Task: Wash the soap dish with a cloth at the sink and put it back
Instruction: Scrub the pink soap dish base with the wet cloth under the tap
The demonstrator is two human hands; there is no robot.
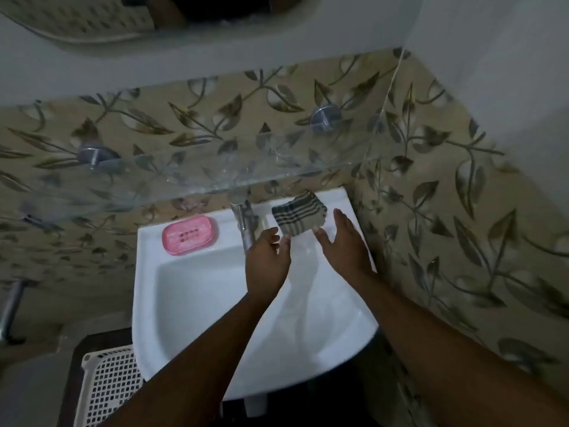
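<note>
A pink soap dish [189, 234] with small drain slots lies on the back left ledge of the white sink [197, 297]. A folded striped cloth [298, 212] rests on the back right ledge, right of the metal tap [244, 223]. My left hand [267, 261] hovers over the basin just in front of the tap, fingers relaxed, holding nothing. My right hand [343, 241] is held flat with straight fingers beside the cloth's near right corner, its fingertips close to the cloth; I cannot tell whether they touch it.
A clear glass shelf [191, 177] on two metal wall mounts juts out above the tap and ledge. Leaf-patterned tiled walls close in behind and on the right. A white perforated basket [107, 386] stands on the floor at lower left.
</note>
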